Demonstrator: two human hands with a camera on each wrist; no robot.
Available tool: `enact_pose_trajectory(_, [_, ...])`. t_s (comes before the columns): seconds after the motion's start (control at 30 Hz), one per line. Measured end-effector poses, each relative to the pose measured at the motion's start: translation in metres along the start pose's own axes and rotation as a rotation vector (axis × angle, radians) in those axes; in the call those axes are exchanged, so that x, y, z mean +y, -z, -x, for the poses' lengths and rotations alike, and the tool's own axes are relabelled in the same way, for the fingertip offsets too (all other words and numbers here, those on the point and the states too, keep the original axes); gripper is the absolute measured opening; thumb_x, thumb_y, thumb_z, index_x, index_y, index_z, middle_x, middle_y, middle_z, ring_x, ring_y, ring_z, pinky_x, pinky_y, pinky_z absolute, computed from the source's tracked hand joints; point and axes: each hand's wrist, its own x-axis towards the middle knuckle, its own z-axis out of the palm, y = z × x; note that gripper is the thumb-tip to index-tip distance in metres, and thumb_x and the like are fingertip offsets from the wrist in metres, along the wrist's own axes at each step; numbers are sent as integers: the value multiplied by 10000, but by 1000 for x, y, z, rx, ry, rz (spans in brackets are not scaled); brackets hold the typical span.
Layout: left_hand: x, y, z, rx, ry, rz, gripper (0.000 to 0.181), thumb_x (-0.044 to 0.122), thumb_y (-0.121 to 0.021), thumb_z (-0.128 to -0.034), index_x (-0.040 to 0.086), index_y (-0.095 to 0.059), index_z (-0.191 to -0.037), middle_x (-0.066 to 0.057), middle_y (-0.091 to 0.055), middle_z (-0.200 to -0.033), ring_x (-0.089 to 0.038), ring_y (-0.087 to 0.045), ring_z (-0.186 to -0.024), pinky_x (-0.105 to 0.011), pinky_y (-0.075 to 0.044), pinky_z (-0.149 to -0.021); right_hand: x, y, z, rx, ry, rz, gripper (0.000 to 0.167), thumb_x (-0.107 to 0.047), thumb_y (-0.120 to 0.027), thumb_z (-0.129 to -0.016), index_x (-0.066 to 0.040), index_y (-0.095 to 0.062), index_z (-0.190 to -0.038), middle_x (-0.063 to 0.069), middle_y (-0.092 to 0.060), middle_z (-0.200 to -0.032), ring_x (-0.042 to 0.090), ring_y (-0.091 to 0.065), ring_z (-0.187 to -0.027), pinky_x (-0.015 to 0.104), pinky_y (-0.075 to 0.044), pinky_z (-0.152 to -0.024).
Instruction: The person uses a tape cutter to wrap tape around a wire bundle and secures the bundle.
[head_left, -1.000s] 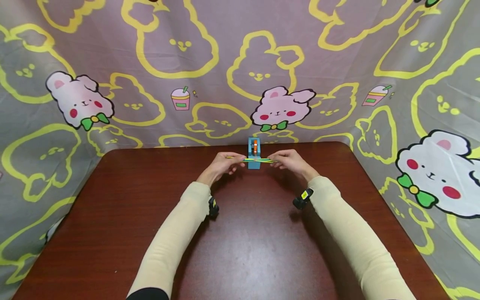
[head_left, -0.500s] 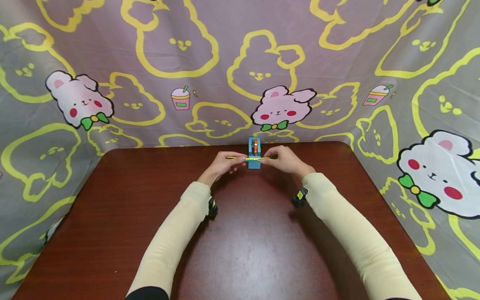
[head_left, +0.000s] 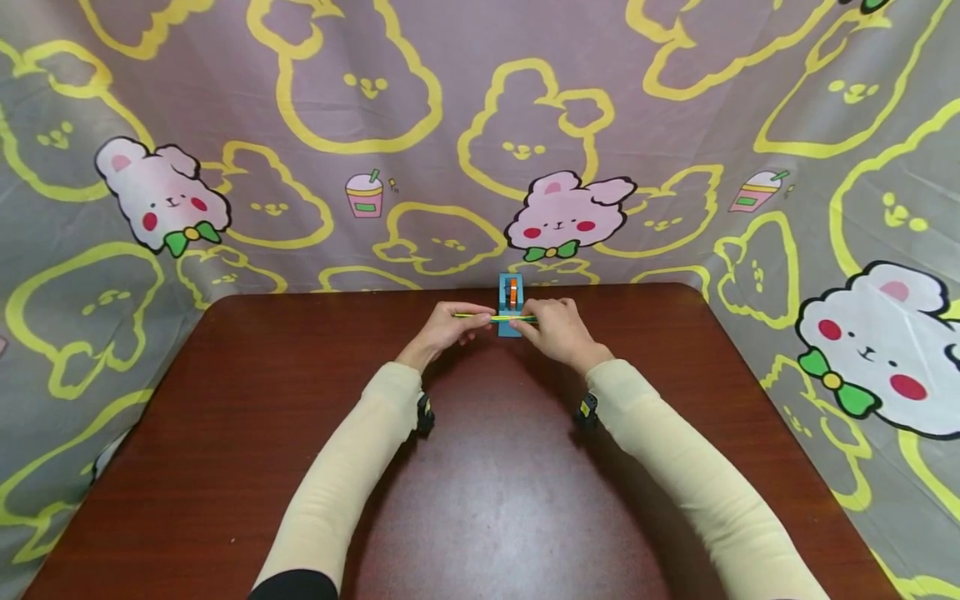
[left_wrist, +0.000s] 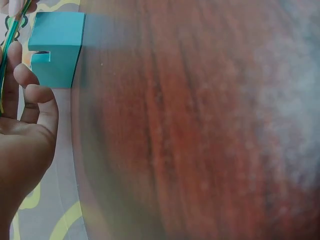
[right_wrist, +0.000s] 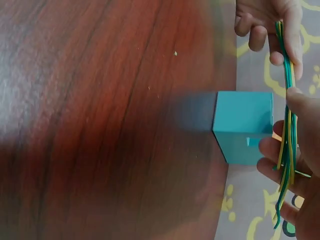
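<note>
A thin bundle of green and yellow wire-like strands [head_left: 501, 317] is held level between both hands, over the front of a blue tape dispenser [head_left: 510, 330]. My left hand [head_left: 442, 327] pinches its left part between thumb and fingers; the other fingers curl loosely below. Close by, my right hand [head_left: 558, 333] pinches the bundle nearer its middle. In the right wrist view the strands [right_wrist: 286, 70] lie close together between the hands, and their loose ends fan out past the right thumb. The left wrist view shows only part of the bundle [left_wrist: 7, 47] beside the dispenser [left_wrist: 57, 30].
The dispenser, with an orange roll core [head_left: 513, 293] in it, stands at the far edge of a dark red-brown table [head_left: 480, 467]. Behind and at both sides hangs a cloth [head_left: 420, 183] printed with rabbits. Small specks lie on the tabletop.
My right hand has moved left along the bundle, towards my left hand, and now covers more of its right part. The left hand has stayed nearly still.
</note>
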Motion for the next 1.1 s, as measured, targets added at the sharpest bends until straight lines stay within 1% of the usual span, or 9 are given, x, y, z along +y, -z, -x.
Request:
enact_pose_trajectory(0.1, [-1, 0, -1, -4, -6, -1, 267, 192, -752, -932, 15, -761, -1132, -315, -686, -1031, -131, -530, -580, -242, -424, -508, 0, -3, 0, 8, -5, 2, 305, -423, -642, -988, -119, -667, -1005, -10, -658, -815, 218, -619, -829, 537, -378, -951])
enact_pose_trajectory(0.2, [-3, 0, 0, -1, -11, -2, 263, 193, -750, -933, 14, -763, -1125, -322, -682, -1034, -134, -529, -584, -242, -420, -512, 1, -5, -1, 21, 3, -40, 282, -400, -653, -985, -121, -679, -1009, -20, -671, -818, 202, -626, -804, 521, -390, -931])
enact_pose_trajectory(0.33, [-3, -1, 1, -3, -7, -2, 258, 196, -749, -935, 21, -765, -1124, -319, -684, -1035, -150, -535, -594, -256, -427, -519, 2, -8, -1, 42, 30, -128, 225, -331, -670, -986, -115, -727, -1006, -19, -715, -883, 182, -644, -813, 468, -435, -876])
enact_pose_trajectory(0.47, [-4, -1, 2, -1, 4, 13, 251, 200, -746, -937, 29, -768, -1120, -284, -708, -995, -161, -541, -598, -260, -439, -516, 1, -10, -2, 36, 22, -241, 182, -267, -681, -984, -98, -746, -972, -6, -713, -895, 192, -618, -823, 415, -480, -798])
enact_pose_trajectory(0.6, [-6, 1, 2, -19, 43, 74, 282, 217, -732, -950, 17, -749, -1148, -200, -741, -927, -161, -545, -597, -257, -434, -518, 1, -12, -2, 18, -9, -329, 159, -231, -688, -981, -82, -740, -962, 4, -694, -879, 208, -588, -827, 397, -496, -779])
enact_pose_trajectory(0.73, [-4, 6, 4, -61, 115, 89, 430, 387, -657, -988, 29, -711, -1219, -142, -746, -942, -168, -565, -639, -270, -444, -549, 3, -14, -2, 17, -13, -358, 141, -207, -699, -973, -74, -745, -980, 12, -703, -907, 206, -601, -858, 401, -506, -808])
enact_pose_trajectory(0.8, [-2, 9, 4, -63, 146, 59, 509, 475, -610, -993, 36, -703, -1234, -148, -739, -967, -183, -584, -663, -286, -457, -565, 3, -15, -2, 16, -12, -361, 136, -203, -707, -967, -74, -748, -978, 14, -708, -913, 207, -605, -856, 401, -508, -803])
enact_pose_trajectory(0.9, [2, 11, 3, -26, 162, -45, 567, 547, -596, -972, 42, -726, -1194, -131, -738, -1007, -201, -629, -689, -315, -483, -581, 4, -17, -2, 16, -12, -360, 138, -204, -714, -963, -73, -755, -976, 16, -716, -921, 200, -613, -854, 395, -507, -795])
enact_pose_trajectory(1.1, [14, 7, -5, 65, 79, -325, 459, 452, -670, -959, 12, -782, -1020, -100, -756, -990, -203, -630, -734, -344, -491, -625, 5, -20, 1, 17, -26, -381, 149, -223, -715, -962, -86, -770, -981, 0, -724, -935, 176, -608, -842, 367, -501, -770])
